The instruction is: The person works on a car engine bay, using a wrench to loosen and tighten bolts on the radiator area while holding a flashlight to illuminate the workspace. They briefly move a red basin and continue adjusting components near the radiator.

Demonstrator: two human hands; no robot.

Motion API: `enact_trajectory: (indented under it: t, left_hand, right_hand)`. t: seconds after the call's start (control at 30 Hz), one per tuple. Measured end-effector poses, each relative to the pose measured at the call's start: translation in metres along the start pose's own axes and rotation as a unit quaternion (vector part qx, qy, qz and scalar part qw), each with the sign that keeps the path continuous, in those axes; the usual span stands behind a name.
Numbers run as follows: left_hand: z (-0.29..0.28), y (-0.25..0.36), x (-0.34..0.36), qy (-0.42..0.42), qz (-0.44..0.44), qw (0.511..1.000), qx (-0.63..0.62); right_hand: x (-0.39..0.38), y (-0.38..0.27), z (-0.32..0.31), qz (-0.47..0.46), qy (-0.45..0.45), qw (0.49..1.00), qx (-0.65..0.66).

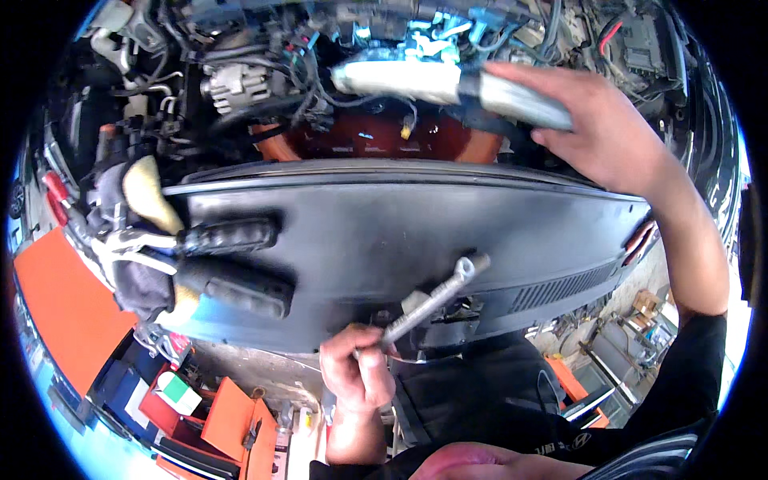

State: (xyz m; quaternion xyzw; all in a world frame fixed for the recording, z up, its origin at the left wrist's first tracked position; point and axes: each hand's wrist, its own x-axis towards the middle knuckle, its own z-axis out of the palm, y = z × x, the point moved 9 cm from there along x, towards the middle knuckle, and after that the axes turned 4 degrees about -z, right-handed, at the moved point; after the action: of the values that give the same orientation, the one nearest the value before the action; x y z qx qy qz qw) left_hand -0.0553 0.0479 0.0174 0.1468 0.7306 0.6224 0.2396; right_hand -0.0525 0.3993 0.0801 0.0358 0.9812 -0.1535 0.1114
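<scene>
My left hand (358,364) is closed round a long silver wrench (420,308) with a socket at its upper end, held above a black plastic panel (384,232). In the engine bay, my right hand (592,136) grips the grey right part of a long, pale tubular object (400,80), possibly a work light, with a white left part and a dark band between. On the panel's left lie black-handled pliers or similar tools (228,236) on dark gloves or cloths (140,280) with a tan patch (152,192).
Around my hands are engine hoses, wiring and a silver alternator-like part (236,88), with an orange-brown surface (328,140) below. An orange toolbox with open drawers (236,424) stands below left, beside an orange board (64,312). Boxes and odds (644,304) lie at lower right.
</scene>
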Motion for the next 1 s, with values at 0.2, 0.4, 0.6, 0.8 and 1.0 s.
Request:
enact_trajectory:
  t: [0.2, 0.4, 0.6, 0.8, 1.0]
  left_hand:
    - [0.01, 0.028, 0.016, -0.032, -0.08, 0.991, -0.101]
    - [0.048, 0.036, 0.026, -0.048, -0.117, 0.981, -0.148]
    - [0.063, 0.048, 0.029, -0.055, -0.055, 0.961, -0.264]
    - [0.063, 0.031, 0.018, -0.043, -0.181, 0.902, -0.39]
    - [0.046, 0.039, 0.019, -0.047, -0.175, 0.899, -0.399]
  right_hand:
    - [-0.068, -0.034, -0.082, 0.032, 0.009, 0.999, -0.023]
    - [-0.089, -0.105, -0.069, -0.064, 0.034, 0.983, 0.171]
    - [-0.084, -0.159, -0.026, -0.136, 0.038, 0.976, 0.167]
    - [-0.086, -0.167, -0.029, -0.155, 0.0, 0.97, 0.19]
    - [-0.08, -0.106, -0.039, 0.115, 0.03, 0.917, 0.38]
